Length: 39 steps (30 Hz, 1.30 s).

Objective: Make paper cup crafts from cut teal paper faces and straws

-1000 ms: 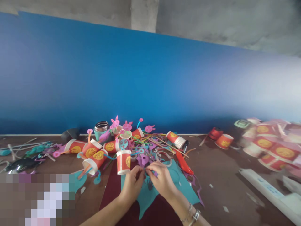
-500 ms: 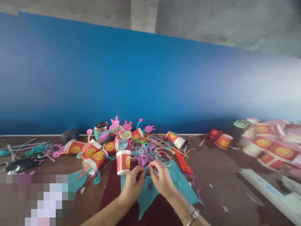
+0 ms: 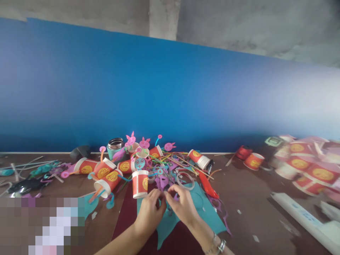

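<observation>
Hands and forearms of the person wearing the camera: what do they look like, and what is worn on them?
The left hand and right hand are ungloved, and no sleeves show. The right wrist wears a thick silver-coloured bangle and a thinner bracelet; the left wrist shows no jewellery.

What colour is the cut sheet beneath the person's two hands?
The cut sheet is teal; it shows best in the head view.

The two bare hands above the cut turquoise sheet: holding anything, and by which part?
That cannot be told: the bare left hand and bare right hand are close together, and anything pinched in either is too hidden to make out.
</observation>
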Tool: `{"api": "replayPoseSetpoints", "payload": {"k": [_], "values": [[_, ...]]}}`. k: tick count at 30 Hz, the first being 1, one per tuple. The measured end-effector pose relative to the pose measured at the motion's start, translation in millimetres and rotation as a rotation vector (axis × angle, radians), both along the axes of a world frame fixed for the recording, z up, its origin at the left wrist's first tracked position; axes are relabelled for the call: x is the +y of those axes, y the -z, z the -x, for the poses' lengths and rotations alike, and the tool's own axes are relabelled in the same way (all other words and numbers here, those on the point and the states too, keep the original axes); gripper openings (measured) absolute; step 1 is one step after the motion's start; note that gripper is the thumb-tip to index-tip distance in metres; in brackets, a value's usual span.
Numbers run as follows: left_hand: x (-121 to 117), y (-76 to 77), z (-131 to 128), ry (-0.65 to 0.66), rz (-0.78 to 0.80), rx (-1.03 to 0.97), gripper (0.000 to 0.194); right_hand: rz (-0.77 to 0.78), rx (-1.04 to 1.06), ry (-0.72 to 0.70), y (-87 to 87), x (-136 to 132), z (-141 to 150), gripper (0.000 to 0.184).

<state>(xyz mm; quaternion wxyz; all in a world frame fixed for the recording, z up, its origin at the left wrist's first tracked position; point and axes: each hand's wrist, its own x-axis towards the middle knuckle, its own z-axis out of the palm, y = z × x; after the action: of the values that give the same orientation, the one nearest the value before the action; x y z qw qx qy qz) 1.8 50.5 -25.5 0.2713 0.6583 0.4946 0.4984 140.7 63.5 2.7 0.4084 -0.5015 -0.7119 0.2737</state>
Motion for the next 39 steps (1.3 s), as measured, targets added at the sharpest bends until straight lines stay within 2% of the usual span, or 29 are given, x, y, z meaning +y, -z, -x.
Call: {"api": "replayPoseSetpoints", "payload": {"k": [5,10,16,22,24,27,30,33,35,39], "values": [[0.1,2.1,-0.7,0.005,-0.009,0.038,0.012,0.156,0.149,-0.009,8.9,4.2,2.9,0.017],[2.1,0.6,-1.2,-0.064,0.13,-0.148,0.018,0.3,0.387,-0.027,6.7,10.3,0.3,0.025],[0.9,-1.3,-1.9,0.067,0.212,-0.307,0.024,0.287,0.386,-0.074,4.3,9.2,-0.6,0.028],[-1.0,1.1,-2.3,0.086,0.179,-0.308,0.024,0.301,0.41,-0.069,6.8,10.4,-1.1,0.025],[-1.2,-2.3,-2.6,0.089,0.198,-0.305,0.025,0.325,0.448,-0.098,6.2,11.1,-3.5,0.026],[-0.5,-15.8,-0.2,0.085,0.258,-0.321,0.025,0.33,0.498,-0.084,5.0,12.9,-7.6,0.029],[1.3,-34.2,10.2,0.005,0.299,-0.468,0.022,0.279,0.53,-0.027,3.9,15.9,-10.0,0.035],[4.4,-44.9,29.6,-0.284,0.317,-0.88,0.021,0.236,0.543,-0.013,3.2,18.3,-10.8,0.037],[8.1,-44.0,44.1,-0.459,0.384,-1.101,0.018,0.222,0.543,-0.001,3.2,18.6,-10.9,0.037],[22.0,-28.7,64.7,-0.534,0.41,-1.172,0.018,0.23,0.498,-0.04,-0.2,17.2,-7.8,0.035]]}}
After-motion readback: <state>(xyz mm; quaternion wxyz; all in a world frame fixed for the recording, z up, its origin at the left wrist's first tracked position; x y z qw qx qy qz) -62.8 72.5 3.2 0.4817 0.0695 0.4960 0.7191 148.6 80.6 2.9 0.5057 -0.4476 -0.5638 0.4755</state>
